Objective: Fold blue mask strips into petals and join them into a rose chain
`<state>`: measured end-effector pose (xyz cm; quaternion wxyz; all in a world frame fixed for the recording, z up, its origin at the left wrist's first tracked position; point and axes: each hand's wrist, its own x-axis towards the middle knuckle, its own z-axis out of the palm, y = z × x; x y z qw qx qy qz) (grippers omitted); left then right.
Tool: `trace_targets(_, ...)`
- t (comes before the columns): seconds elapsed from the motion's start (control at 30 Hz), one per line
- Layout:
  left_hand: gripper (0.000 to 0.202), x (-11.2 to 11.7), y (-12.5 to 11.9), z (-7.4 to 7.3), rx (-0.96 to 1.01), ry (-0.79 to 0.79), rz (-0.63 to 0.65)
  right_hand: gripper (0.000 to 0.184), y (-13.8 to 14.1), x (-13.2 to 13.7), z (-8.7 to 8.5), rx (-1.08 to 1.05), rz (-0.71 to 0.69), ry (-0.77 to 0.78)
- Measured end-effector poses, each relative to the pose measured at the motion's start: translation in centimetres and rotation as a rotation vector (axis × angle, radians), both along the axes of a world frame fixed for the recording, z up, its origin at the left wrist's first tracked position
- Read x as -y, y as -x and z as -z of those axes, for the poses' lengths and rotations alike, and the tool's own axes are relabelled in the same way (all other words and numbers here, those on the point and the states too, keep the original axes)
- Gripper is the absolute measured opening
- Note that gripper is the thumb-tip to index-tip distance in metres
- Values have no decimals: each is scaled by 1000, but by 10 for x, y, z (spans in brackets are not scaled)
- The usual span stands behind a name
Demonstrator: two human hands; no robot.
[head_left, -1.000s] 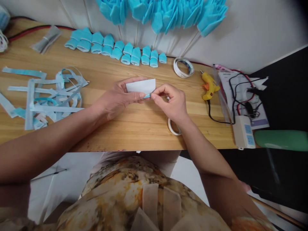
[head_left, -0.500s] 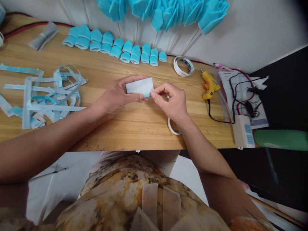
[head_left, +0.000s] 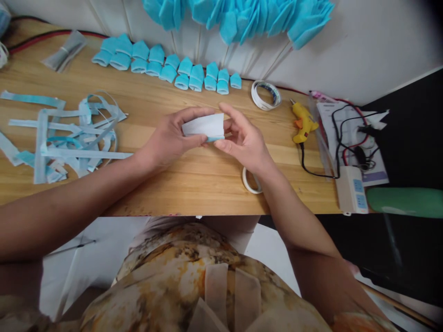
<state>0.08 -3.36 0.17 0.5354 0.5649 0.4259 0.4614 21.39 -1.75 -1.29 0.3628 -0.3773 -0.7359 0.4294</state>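
A small white piece of fabric with a blue lower edge (head_left: 205, 126) is held over the middle of the wooden table (head_left: 194, 184). My left hand (head_left: 169, 138) pinches its left end between thumb and fingers. My right hand (head_left: 244, 138) cups the right end, thumb under the blue edge and fingers curved behind it. A roll of white tape (head_left: 249, 180) lies on the table under my right wrist.
A row of folded blue fabric cones (head_left: 166, 69) lines the back edge, below a blue fabric flower (head_left: 242, 18). Cut strips (head_left: 65, 136) lie at the left. Another tape roll (head_left: 265, 95), a yellow glue gun (head_left: 302, 122), and a power strip (head_left: 351, 189) sit at the right.
My right hand has gone from a tight pinch on the blue corner to a looser cupped grip, fingers raised behind the fabric's right end. The left hand has hardly moved.
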Motion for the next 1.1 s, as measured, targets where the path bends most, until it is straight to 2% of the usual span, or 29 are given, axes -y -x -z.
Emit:
trace_targets(0.13, 39, 3, -2, -6, -86, -108, 29, 64, 2, 5, -1, 28, 5, 63)
trace_targets(0.23, 44, 1, 0, -4, -94, -126, 24, 58, 4, 7, -4, 20, 24, 84)
trace_targets(0.43, 54, -7, 5, 6, 92, -108, -17, 56, 3, 6, -4, 0, 16, 158)
trace_targets(0.57, 56, -5, 1, 5, 294, -13, 21, 56, 3, 6, -3, -37, 64, 115)
trace_targets(0.63, 47, -2, -2, 6, 335, 69, 75, 55, 4, 7, -3, -48, 90, 69)
trace_targets(0.73, 32, 3, -6, 6, 214, 197, 111, 51, 7, 8, -4, -30, 95, 23)
trace_targets(0.83, 28, 6, -7, 4, 122, 256, 56, 46, 8, 10, -4, -20, 89, 2)
trace_targets(0.93, 25, 6, -7, 2, 112, 273, 3, 44, 9, 10, -3, -24, 108, 11)
trace_targets(1.1, 26, 5, -7, 3, 152, 267, 4, 42, 8, 8, -2, -17, 141, 9)
